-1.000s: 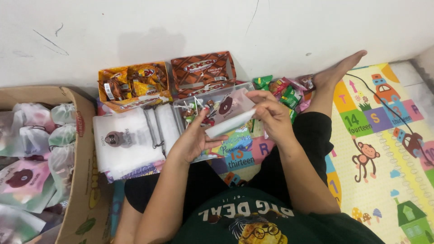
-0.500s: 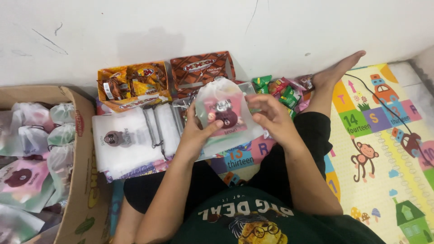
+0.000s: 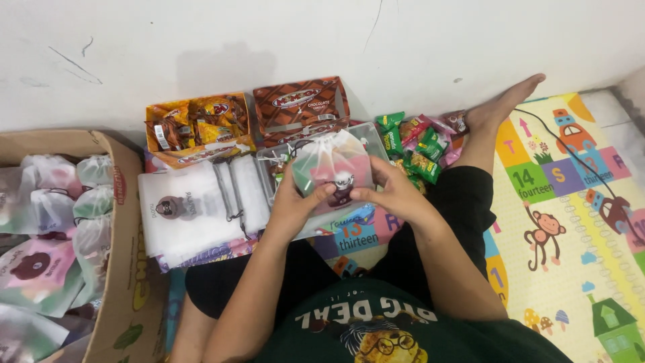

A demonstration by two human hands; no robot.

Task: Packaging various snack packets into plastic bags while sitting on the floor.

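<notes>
a white wall backs a floor with a colourful play mat (image 3: 571, 222). far left, a cardboard box (image 3: 117, 269) keeps filled pouches together. flat empty bags (image 3: 195, 205) lie stacked within reach. the left hand (image 3: 292, 202) and right hand (image 3: 393, 191) both clasp a frosted drawstring pouch (image 3: 332, 165), centre, held steady above the snack boxes (image 3: 248, 117).

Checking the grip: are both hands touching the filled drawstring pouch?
Touching. The head view shows left hand and right hand gripping the drawstring pouch.
</notes>
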